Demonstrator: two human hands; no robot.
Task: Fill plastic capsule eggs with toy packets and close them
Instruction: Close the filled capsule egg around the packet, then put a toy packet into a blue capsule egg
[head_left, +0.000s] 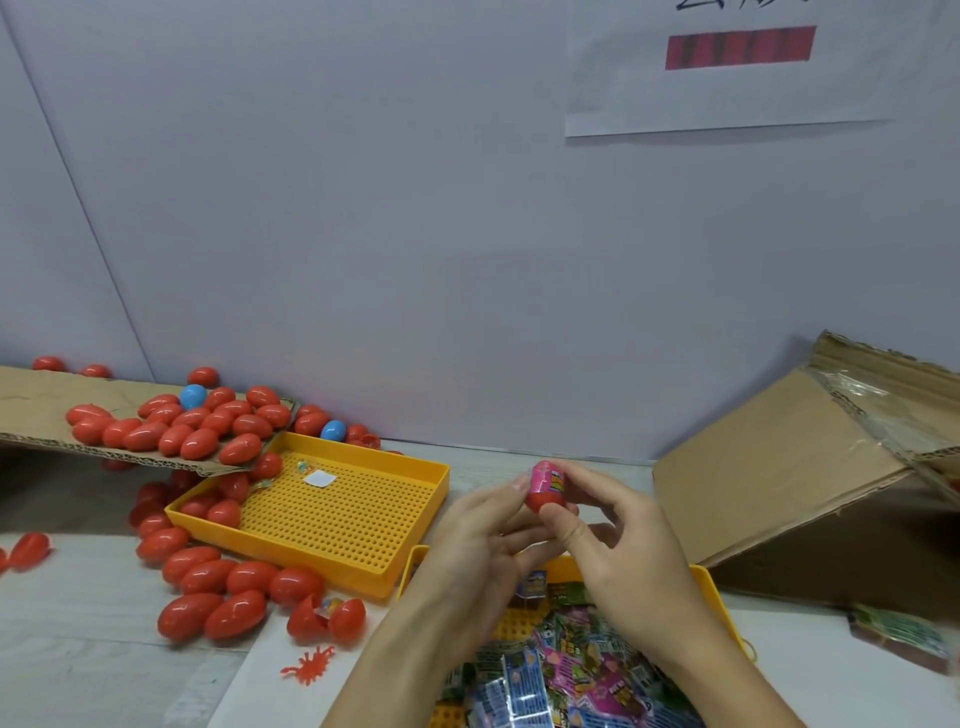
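No words or numbers can be read here. The white paper sheet (727, 78) on the wall shows a dark red bar and cut-off black strokes. The small colourful printed toy packets (566, 675) in the yellow plastic tray (719, 603) carry print too blurred to read.

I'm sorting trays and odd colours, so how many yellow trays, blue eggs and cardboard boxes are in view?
Yellow trays: 2, the perforated tray and the packet tray
Blue eggs: 2, one on the cardboard, one behind the tray
Cardboard boxes: 1
Total: 5
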